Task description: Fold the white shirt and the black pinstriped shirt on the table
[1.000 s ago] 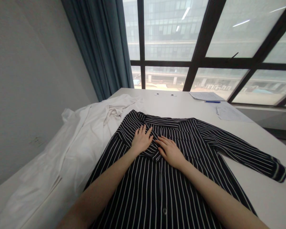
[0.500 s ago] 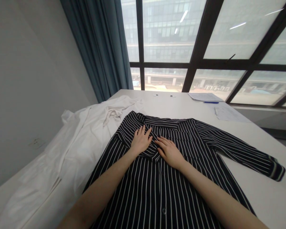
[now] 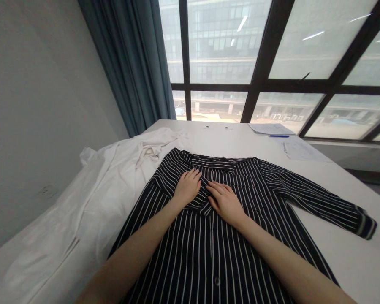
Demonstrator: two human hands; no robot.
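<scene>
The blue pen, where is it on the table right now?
In the head view the blue pen lies at the far right of the white table, near the window, between two sheets of paper and beyond the striped shirt.

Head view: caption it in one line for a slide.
Left hand and right hand rest flat on a striped shirt spread over a white table.
</scene>
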